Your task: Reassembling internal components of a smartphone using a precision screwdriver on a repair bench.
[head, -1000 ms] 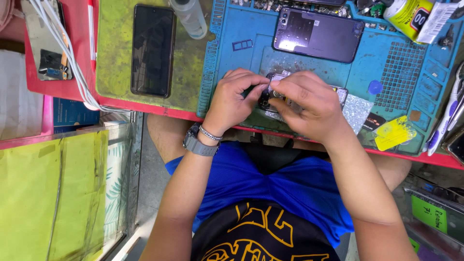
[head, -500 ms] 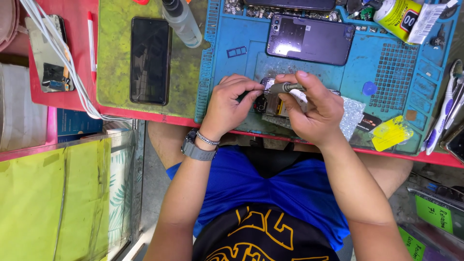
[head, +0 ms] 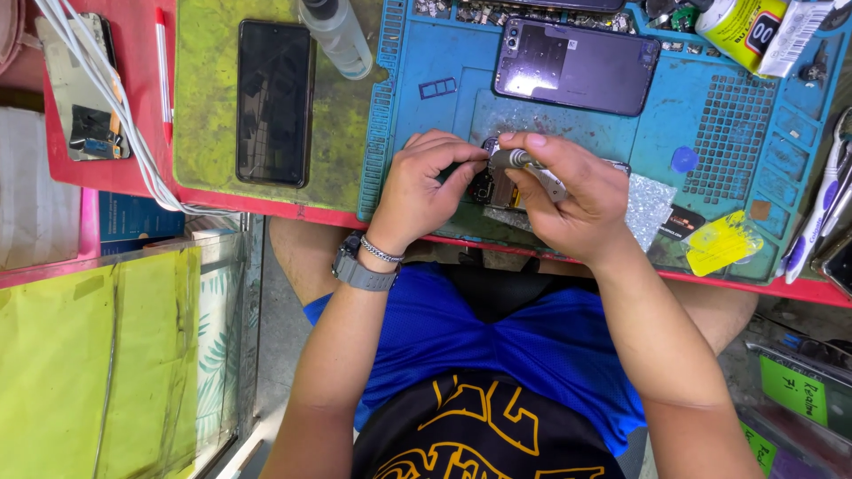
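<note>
On the blue mat at the desk's near edge, the left hand pinches the small open phone while the right hand holds a little metal screwdriver tight, so keep it straight and turn slowly.

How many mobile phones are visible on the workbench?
3: a black phone on the green mat, a phone with its purple back up on the blue mat, another at the far left. Others may be hidden.
</note>
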